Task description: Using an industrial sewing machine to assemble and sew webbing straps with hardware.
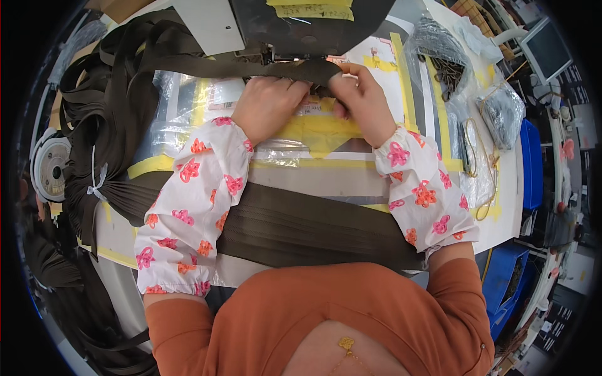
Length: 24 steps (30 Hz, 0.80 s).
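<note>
A dark olive webbing strap [207, 67] runs from the left to the sewing machine [310, 28], where its end is folded over under the machine head. My left hand [273, 103] is closed at the strap's near edge, close to the needle area. With thumb and fingers bent around the fold, my right hand [364, 100] grips the strap end on the right. The fingertips of my left hand are partly hidden. Across the table in front of me lies a flat bundle of the same straps [307, 225], passing beneath my left forearm.
More straps [119, 75] heap at the left, tied with a white string [96, 182]. A clear bag of metal hooks [446, 72] lies at the right, beside a bagged grey item [503, 113]. Blue bins [532, 164] flank the table's right edge. Yellow tape [401, 81] covers parts of the worktop.
</note>
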Each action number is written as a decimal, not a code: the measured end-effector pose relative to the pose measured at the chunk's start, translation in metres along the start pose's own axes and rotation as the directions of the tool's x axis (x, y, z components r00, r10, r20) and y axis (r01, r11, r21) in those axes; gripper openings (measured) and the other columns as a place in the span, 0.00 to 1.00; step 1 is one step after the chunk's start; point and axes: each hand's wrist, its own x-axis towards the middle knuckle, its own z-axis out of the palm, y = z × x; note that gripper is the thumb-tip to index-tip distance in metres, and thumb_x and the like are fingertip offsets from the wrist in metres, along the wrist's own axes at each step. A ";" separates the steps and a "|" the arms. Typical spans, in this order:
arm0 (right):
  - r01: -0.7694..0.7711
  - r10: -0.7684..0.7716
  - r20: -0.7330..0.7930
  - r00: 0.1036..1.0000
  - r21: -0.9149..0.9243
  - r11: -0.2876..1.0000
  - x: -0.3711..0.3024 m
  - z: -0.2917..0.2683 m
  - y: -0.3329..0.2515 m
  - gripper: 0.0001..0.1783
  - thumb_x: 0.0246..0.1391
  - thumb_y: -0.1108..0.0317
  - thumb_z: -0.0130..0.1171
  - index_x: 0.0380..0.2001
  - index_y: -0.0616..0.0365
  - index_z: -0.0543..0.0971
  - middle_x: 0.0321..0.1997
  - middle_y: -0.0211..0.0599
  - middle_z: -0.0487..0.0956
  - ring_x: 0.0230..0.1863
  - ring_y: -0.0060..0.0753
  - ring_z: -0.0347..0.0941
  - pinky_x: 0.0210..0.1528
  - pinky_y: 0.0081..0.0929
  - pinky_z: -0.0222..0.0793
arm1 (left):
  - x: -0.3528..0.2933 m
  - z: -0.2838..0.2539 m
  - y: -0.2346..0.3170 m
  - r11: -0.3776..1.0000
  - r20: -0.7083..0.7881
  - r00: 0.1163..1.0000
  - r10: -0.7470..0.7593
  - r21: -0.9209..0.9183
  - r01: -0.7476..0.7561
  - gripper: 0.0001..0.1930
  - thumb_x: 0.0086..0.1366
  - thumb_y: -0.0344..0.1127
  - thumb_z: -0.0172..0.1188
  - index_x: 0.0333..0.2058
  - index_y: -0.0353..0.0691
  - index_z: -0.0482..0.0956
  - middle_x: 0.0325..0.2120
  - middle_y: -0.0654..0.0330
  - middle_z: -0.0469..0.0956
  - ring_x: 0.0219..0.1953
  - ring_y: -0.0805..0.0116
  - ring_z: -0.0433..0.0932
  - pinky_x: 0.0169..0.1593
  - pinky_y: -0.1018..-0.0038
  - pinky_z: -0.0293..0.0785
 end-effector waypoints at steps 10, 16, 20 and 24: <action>0.244 -0.184 0.162 0.969 -0.568 0.786 0.021 -0.019 0.002 0.22 0.40 0.65 0.67 0.38 0.63 0.75 0.32 0.34 0.76 0.30 0.25 0.71 0.36 0.21 0.68 | 0.001 0.004 0.001 0.997 0.169 0.985 -0.023 -0.074 0.036 0.12 0.53 0.35 0.55 0.38 0.41 0.75 0.27 0.58 0.77 0.28 0.60 0.76 0.32 0.66 0.71; 0.443 -0.306 0.322 0.896 -0.601 0.665 0.024 -0.024 0.006 0.20 0.41 0.67 0.66 0.38 0.65 0.74 0.35 0.36 0.73 0.33 0.28 0.71 0.37 0.22 0.68 | -0.004 0.001 -0.003 0.955 0.178 0.983 -0.043 -0.281 0.093 0.11 0.57 0.32 0.53 0.40 0.39 0.74 0.32 0.54 0.77 0.33 0.55 0.75 0.38 0.66 0.69; 0.435 -0.295 0.327 0.898 -0.559 0.706 0.023 -0.032 0.012 0.17 0.43 0.69 0.64 0.37 0.65 0.74 0.36 0.37 0.71 0.35 0.30 0.71 0.37 0.22 0.68 | -0.002 0.004 -0.006 0.956 0.168 0.983 -0.070 -0.269 0.114 0.11 0.58 0.36 0.52 0.39 0.42 0.76 0.31 0.55 0.77 0.31 0.56 0.76 0.34 0.65 0.71; 0.522 -0.360 0.379 0.853 -0.598 0.608 0.022 -0.032 0.010 0.18 0.43 0.68 0.63 0.38 0.64 0.73 0.36 0.39 0.70 0.34 0.37 0.71 0.36 0.27 0.68 | -0.002 0.005 -0.004 0.929 0.217 0.968 -0.129 -0.314 0.195 0.10 0.58 0.37 0.53 0.37 0.43 0.76 0.26 0.54 0.77 0.27 0.55 0.76 0.31 0.64 0.71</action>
